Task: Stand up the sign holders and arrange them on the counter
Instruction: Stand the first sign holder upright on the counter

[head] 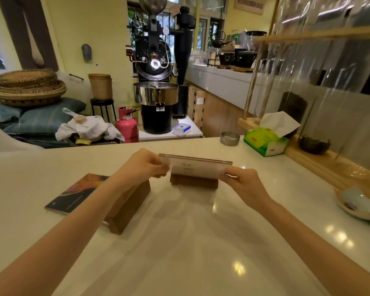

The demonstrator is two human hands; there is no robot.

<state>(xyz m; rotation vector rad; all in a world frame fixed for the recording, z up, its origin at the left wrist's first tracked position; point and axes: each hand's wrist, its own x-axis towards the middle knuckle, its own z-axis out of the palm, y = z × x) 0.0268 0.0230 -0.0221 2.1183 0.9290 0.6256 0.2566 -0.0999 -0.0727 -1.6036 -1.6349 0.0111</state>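
A sign holder [194, 167] with a clear acrylic panel in a dark wooden base stands upright on the white counter [179, 242], a little beyond the middle. My left hand [146, 165] pinches the panel's left end and my right hand [244, 184] pinches its right end. A second wooden block [129, 207], apparently another sign holder's base, lies on the counter under my left forearm, partly hidden by it.
A dark booklet [75, 194] lies left of the block. A metal ashtray [230, 138] and a green tissue box [265, 141] stand at the far right. A wooden rack [320, 161] runs along the right edge, with a bowl [359, 204] beside it.
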